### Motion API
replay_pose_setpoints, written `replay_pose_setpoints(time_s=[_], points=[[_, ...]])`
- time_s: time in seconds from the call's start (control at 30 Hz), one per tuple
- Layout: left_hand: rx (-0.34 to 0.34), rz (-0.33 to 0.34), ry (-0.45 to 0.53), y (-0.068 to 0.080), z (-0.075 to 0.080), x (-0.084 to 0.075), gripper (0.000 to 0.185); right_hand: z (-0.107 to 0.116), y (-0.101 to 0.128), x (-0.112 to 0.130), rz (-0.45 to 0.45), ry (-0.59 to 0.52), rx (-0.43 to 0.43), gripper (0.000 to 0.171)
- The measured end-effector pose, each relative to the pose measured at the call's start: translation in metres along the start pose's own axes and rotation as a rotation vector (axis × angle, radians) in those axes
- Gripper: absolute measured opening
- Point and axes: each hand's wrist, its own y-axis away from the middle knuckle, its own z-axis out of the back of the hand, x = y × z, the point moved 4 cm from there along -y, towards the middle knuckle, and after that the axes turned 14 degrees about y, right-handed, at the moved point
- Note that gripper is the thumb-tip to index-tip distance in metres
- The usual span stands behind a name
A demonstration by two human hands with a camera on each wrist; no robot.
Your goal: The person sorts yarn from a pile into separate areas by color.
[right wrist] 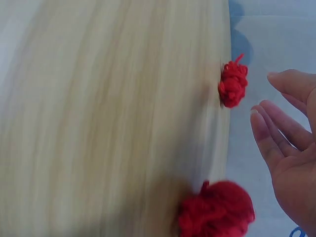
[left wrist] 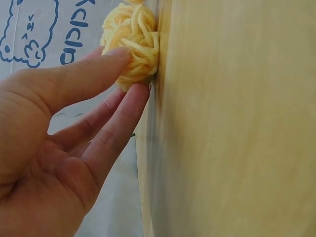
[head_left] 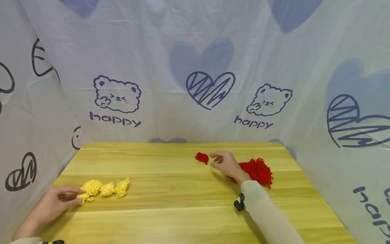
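Currently on table (head_left: pixel 182 189): four yellow yarn balls (head_left: pixel 105 188) near its left edge, one small red ball (head_left: pixel 202 157) plus one big red yarn pile (head_left: pixel 257 171) toward its far right. Left hand (head_left: pixel 53 203) pinches the nearest yellow ball (left wrist: pixel 132 42) between thumb and fingers. Right hand (head_left: pixel 226 165), fingers loose and apart, sits just beside the red ball, not touching. Backdrop (head_left: pixel 195 67) reads "happy".

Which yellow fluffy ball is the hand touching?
The left hand pinches the small yellow yarn ball at the row's near left end; the other yellow balls lie untouched.
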Motion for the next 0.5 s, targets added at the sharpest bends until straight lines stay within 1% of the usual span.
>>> replay_pose_setpoints(time_s=[0.1, 0.23, 0.33, 0.5], points=[[0.013, 0.002, 0.014, 0.001, 0.000, 0.001, 0.025, -0.005, -0.004, 0.004, -0.016, -0.019, -0.001, 0.035], [0.016, 0.006, 0.009, 0.002, 0.000, -0.001, 0.026, -0.012, -0.008, 0.008, -0.025, -0.036, -0.003, 0.034], [0.007, 0.005, 0.004, 0.003, -0.001, -0.002, 0.026, -0.016, -0.010, 0.009, -0.025, -0.039, -0.003, 0.035], [0.000, -0.010, 0.019, 0.002, -0.001, -0.001, 0.025, -0.023, -0.014, 0.008, -0.018, -0.029, -0.027, 0.033]])
